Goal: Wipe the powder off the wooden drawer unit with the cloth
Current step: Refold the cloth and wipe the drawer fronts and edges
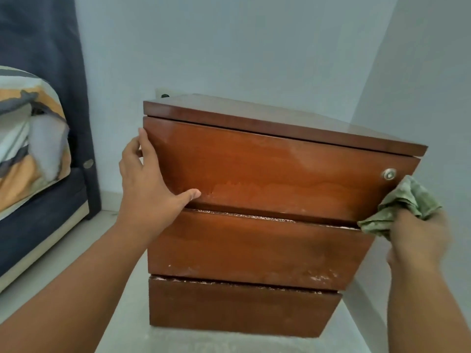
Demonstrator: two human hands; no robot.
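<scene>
The wooden drawer unit [254,225] stands on the floor in front of me, reddish brown, with three drawer fronts. A faint whitish film of powder [229,186] lies across the top drawer front, and white specks sit along the lower edges of the middle drawer. My left hand [147,189] grips the left edge of the top drawer, thumb on its front. My right hand [418,238] holds a crumpled green cloth [400,207] against the right end of the top drawer, just below a round metal lock [389,173].
A bed with a dark blue base [38,220] and a patterned orange, grey and white duvet [28,138] stands to the left. A dark curtain [46,47] hangs behind it. Pale walls close in behind and to the right of the unit. The floor is light.
</scene>
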